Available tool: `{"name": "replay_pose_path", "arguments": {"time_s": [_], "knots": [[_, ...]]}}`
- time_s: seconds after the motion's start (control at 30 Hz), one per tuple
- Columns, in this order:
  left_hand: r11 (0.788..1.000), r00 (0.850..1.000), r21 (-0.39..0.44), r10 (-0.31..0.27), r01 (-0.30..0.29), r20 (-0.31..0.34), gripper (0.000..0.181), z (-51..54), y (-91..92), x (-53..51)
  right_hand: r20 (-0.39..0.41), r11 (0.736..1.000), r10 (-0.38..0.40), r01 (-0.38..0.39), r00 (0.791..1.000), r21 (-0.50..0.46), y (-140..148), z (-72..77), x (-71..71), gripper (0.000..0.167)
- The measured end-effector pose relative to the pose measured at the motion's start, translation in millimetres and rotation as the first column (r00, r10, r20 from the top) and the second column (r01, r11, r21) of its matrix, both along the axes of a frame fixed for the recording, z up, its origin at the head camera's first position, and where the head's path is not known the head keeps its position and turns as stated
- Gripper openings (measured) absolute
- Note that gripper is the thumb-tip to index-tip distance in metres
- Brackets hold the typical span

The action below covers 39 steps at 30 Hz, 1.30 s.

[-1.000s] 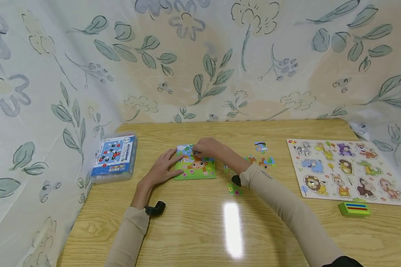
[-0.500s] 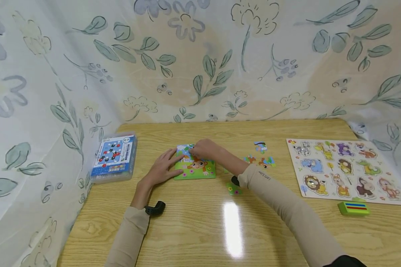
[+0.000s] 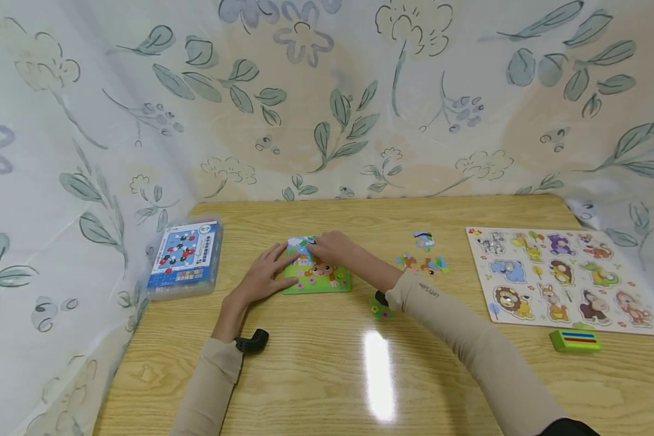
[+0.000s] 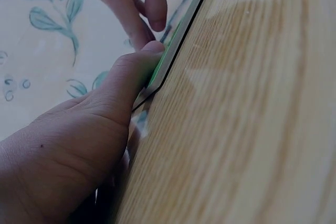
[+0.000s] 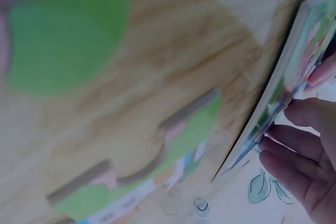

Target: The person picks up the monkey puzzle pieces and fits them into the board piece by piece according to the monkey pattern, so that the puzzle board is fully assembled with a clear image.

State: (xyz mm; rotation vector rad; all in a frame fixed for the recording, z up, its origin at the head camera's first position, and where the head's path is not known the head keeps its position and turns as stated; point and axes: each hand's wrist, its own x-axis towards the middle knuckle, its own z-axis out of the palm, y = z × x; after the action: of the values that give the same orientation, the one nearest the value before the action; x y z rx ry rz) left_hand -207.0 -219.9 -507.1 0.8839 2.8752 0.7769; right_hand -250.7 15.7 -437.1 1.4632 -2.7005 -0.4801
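Head view downward, wrist views close, puzzle [image 3: 317, 283] shared

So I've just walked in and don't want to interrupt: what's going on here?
Someone is working on a small monkey jigsaw. Their left hand rests at its left edge, fingers spread; their right hand is over its upper part, though whether it pinches a piece isn't clear. Several loose pieces lie on the table to the right.

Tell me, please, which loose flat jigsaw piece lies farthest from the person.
The mostly blue piece with a dark curved band; the two brown-patterned pieces and green flowered piece lie nearer.
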Motion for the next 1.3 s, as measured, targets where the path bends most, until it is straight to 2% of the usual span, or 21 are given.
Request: {"name": "replay_pose_path", "arguments": {"time_s": [0.2, 0.33, 0.47, 0.57, 0.67, 0.73, 0.77, 0.8, 0.97, 1.07, 1.2, 1.3], "knots": [[1.000, 1.000, -0.003, -0.003, 0.003, -0.011, 0.067, -0.4, 0.3, 0.7, 0.056, 0.998, -0.046, 0.048, 0.997, -0.027, 3.0, -2.7, -1.6, 0.031], [1.000, 1.000, 0.000, -0.002, 0.002, -0.007, 0.066, -0.3, 0.9, 1.0, 0.143, 0.989, -0.076, 0.093, 0.987, -0.117, 11.6, -7.4, -8.9, 0.023], [1.000, 1.000, -0.002, -0.001, 0.001, -0.012, 0.067, 0.1, 1.3, 1.3, 0.249, 0.972, -0.044, 0.100, 0.967, -0.213, 20.7, -10.6, -17.2, 0.017], [1.000, 1.000, -0.001, 0.001, -0.001, -0.019, 0.067, 0.5, 1.5, 2.0, 0.379, 0.961, -0.017, 0.119, 0.925, -0.248, 27.3, -8.9, -22.2, 0.022], [1.000, 1.000, -0.004, 0.004, -0.004, -0.028, 0.067, -0.3, 1.6, 3.2, 0.532, 0.940, -0.031, 0.205, 0.846, -0.271, 40.1, -1.3, -22.1, 0.036], [1.000, 1.000, -0.011, 0.001, -0.002, -0.027, 0.067, -1.6, 1.8, 4.2, 0.607, 0.907, -0.044, 0.287, 0.794, -0.310, 55.9, 5.3, -17.9, 0.046], [1.000, 1.000, -0.015, 0.000, -0.001, -0.026, 0.067, -2.3, 2.0, 4.6, 0.634, 0.884, -0.049, 0.329, 0.772, -0.333, 66.5, 8.6, -14.7, 0.051], [1.000, 1.000, -0.017, -0.001, 0.001, -0.024, 0.066, -3.0, 2.2, 5.0, 0.649, 0.858, -0.051, 0.366, 0.759, -0.361, 78.3, 10.4, -11.5, 0.053], [1.000, 1.000, -0.013, 0.000, 0.000, -0.017, 0.066, -4.0, 3.3, 6.4, 0.662, 0.745, -0.090, 0.491, 0.744, -0.451, 152.0, 12.0, 2.0, 0.062], [1.000, 1.000, -0.019, -0.001, 0.000, -0.018, 0.066, -2.9, 3.7, 6.8, 0.676, 0.682, -0.149, 0.570, 0.722, -0.459, 199.2, 11.1, 5.7, 0.063], [0.999, 1.000, -0.035, 0.005, -0.006, -0.016, 0.067, -2.0, 3.6, 7.2, 0.712, 0.604, -0.223, 0.668, 0.665, -0.434, 249.4, 12.5, 8.3, 0.065], [0.999, 1.000, -0.040, 0.011, -0.011, -0.005, 0.067, -0.6, 4.1, 7.5, 0.731, 0.563, -0.261, 0.715, 0.630, -0.415, 271.1, 16.0, 9.6, 0.067]]}}
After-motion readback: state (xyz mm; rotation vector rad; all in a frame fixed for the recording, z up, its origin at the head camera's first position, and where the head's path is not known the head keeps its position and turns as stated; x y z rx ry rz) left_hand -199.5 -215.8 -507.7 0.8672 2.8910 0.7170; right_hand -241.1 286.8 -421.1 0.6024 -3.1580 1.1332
